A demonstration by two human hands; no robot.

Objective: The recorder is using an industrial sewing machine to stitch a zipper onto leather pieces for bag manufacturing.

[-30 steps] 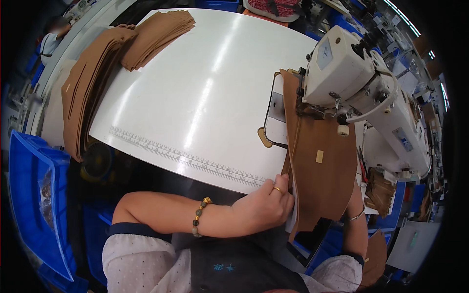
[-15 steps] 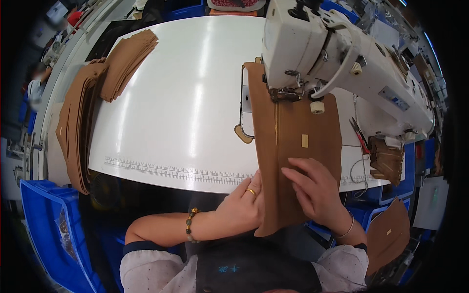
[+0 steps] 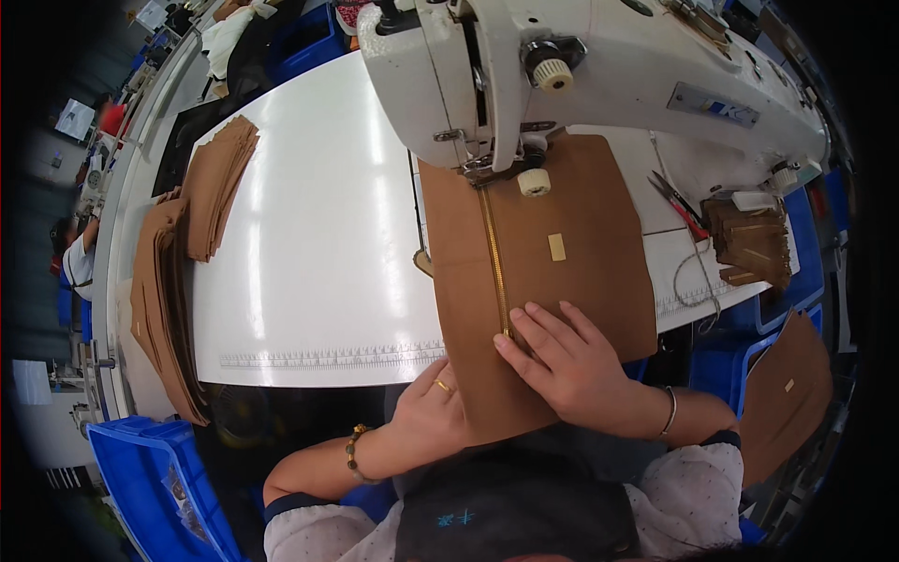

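A brown leather-like panel lies under the head of a white sewing machine, its near end hanging over the table edge toward me. Down its left part runs a gold metal zipper, whose far end meets the presser foot. A small tan label sits right of the zipper. My left hand holds the panel's near left edge, with some fingertips hidden beneath it. My right hand lies on the panel with fingers spread, its thumb and forefinger by the zipper's near end.
Stacks of brown panels lie at the table's left and far left. Right of the machine are red-handled scissors, a grey cord and a bundle of brown pieces. Blue bins flank me; one brown panel hangs at right.
The panel now lies flatter, its fold opened out so the zipper shows fully. My right hand has settled at the zipper's near end. The whole view has shifted, bringing the machine closer.
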